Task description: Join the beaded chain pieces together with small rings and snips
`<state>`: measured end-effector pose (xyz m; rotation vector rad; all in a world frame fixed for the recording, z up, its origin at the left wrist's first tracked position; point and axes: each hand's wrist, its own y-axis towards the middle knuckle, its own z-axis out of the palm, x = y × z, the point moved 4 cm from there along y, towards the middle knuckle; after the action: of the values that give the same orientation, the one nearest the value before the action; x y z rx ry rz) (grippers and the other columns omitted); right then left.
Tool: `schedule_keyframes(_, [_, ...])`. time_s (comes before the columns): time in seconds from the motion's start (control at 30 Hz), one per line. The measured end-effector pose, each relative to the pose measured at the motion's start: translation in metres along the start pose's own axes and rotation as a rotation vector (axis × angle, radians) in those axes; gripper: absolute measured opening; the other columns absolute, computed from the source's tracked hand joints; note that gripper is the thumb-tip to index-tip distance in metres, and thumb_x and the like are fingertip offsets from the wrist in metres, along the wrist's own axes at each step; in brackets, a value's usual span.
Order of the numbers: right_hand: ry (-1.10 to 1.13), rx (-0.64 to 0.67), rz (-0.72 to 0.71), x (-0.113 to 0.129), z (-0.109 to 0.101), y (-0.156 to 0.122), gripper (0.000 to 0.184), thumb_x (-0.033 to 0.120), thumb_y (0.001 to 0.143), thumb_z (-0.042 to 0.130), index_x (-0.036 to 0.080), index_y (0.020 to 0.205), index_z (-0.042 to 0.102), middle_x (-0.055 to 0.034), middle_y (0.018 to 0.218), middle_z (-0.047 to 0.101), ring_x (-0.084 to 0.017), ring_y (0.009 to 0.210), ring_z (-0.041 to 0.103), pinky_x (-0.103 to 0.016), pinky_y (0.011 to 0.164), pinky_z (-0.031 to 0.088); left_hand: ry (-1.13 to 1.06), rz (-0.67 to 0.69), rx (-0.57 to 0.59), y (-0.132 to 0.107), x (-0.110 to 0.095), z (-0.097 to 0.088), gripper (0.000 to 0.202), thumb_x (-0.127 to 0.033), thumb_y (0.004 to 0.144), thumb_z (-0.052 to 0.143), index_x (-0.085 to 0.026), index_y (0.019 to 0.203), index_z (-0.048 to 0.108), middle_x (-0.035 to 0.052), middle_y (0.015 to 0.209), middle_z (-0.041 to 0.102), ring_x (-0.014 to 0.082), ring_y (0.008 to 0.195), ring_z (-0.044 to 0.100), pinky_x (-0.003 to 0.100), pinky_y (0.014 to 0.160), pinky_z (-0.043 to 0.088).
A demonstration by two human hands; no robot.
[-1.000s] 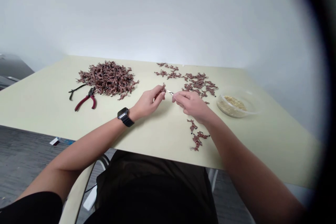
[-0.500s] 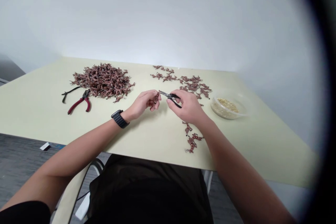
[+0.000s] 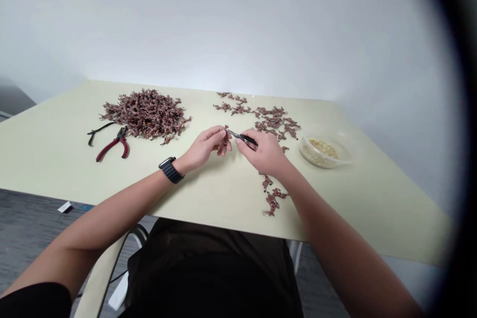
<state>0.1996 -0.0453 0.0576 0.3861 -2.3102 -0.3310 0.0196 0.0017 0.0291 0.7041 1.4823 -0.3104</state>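
Note:
Between thumb and fingers, my left hand (image 3: 206,146) pinches a small brown animal-shaped figure (image 3: 226,129), mostly covered by the fingertips. My right hand (image 3: 265,151) is wrapped round black-handled pliers (image 3: 248,139). Their metal jaws point left and meet the figure at my left fingertips; whether they grip it is too small to tell. A large heap of similar brown figures (image 3: 147,114) lies left of my hands. More loose figures (image 3: 274,119) are spread behind my right hand, and several figures (image 3: 274,201) lie near the table's front edge, beside my right forearm.
A clear round plastic tub (image 3: 324,154) holding small gold-coloured pieces stands on the right. Red-handled pliers (image 3: 114,146) and a thin black tool (image 3: 99,131) lie on the left, by the heap. The pale yellow table (image 3: 208,194) meets a white wall at the back.
The plier handles have come closer together in my right hand, and the tool has turned slightly. The figure in my left fingers has shifted, with part now showing above the fingertips.

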Motion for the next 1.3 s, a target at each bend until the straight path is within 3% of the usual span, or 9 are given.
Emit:
schedule_keyframes(0.2, [0.610,0.170,0.408,-0.002,0.016,-0.005,0.039,0.060,0.093,0.059,0.022,0.086,0.063,0.0034,0.069,0.036,-0.012,0.056,0.023,-0.028,0.048,0.018,0.710,0.291,-0.213,-0.007,-0.011,-0.001,0.029,-0.044,0.108,0.047,-0.019,0.111,0.060,0.0057,0.092,0.069,0.0142,0.075,0.060,0.028,0.071,0.042])
schedule_keyframes(0.3, [0.653,0.172,0.423,-0.004,0.016,-0.004,0.040,0.061,0.092,0.060,0.022,0.086,0.063,0.0027,0.072,0.037,-0.011,0.057,0.023,-0.027,0.048,0.018,0.821,0.344,-0.232,-0.006,-0.013,-0.002,0.028,-0.042,0.108,0.048,-0.018,0.116,0.061,0.0081,0.097,0.069,0.0156,0.080,0.059,0.029,0.075,0.042])
schedule_keyframes(0.37, [0.550,0.102,0.346,-0.006,0.012,-0.002,0.041,0.061,0.094,0.058,0.022,0.085,0.064,0.0018,0.071,0.041,-0.012,0.058,0.028,-0.028,0.049,0.023,0.697,0.289,-0.235,-0.004,-0.012,-0.004,0.030,-0.043,0.108,0.047,-0.017,0.113,0.063,0.0082,0.096,0.070,0.0154,0.079,0.060,0.029,0.075,0.044])
schedule_keyframes(0.5, [0.182,-0.086,0.098,-0.009,0.001,0.002,0.033,0.053,0.097,0.058,0.021,0.092,0.067,-0.0019,0.076,0.057,-0.017,0.068,0.048,-0.032,0.063,0.037,0.137,0.066,-0.132,0.002,-0.002,-0.005,0.036,-0.047,0.108,0.043,-0.016,0.102,0.061,0.0066,0.084,0.069,0.0141,0.069,0.060,0.027,0.068,0.048])
schedule_keyframes(0.6, [-0.011,-0.107,-0.044,-0.008,-0.001,0.003,0.026,0.047,0.097,0.059,0.022,0.098,0.067,-0.0035,0.082,0.063,-0.019,0.073,0.053,-0.033,0.069,0.040,-0.200,-0.076,-0.035,0.004,0.004,-0.005,0.036,-0.045,0.107,0.043,-0.015,0.097,0.061,0.0060,0.075,0.067,0.0133,0.061,0.059,0.026,0.064,0.048])
schedule_keyframes(0.7, [-0.110,-0.088,-0.138,-0.007,-0.001,0.003,0.025,0.044,0.096,0.060,0.021,0.103,0.068,-0.0045,0.084,0.063,-0.020,0.075,0.056,-0.034,0.071,0.040,-0.402,-0.196,0.007,0.005,0.008,-0.007,0.035,-0.042,0.105,0.045,-0.014,0.092,0.061,0.0063,0.069,0.067,0.0122,0.056,0.057,0.023,0.057,0.046])
schedule_keyframes(0.93, [-0.143,-0.050,-0.177,-0.009,-0.002,0.002,0.027,0.043,0.096,0.061,0.021,0.109,0.068,-0.0047,0.084,0.063,-0.021,0.076,0.057,-0.034,0.073,0.042,-0.455,-0.293,0.039,0.002,0.008,-0.007,0.035,-0.042,0.101,0.050,-0.014,0.084,0.061,0.0068,0.062,0.066,0.0123,0.050,0.056,0.021,0.048,0.042])
schedule_keyframes(1.3, [-0.134,0.007,-0.197,-0.008,-0.008,0.002,0.022,0.040,0.097,0.061,0.021,0.100,0.072,-0.0029,0.080,0.063,-0.019,0.074,0.057,-0.033,0.070,0.039,-0.445,-0.362,0.033,0.001,0.006,-0.006,0.035,-0.042,0.098,0.052,-0.014,0.080,0.060,0.0058,0.058,0.064,0.0124,0.045,0.054,0.022,0.044,0.037])
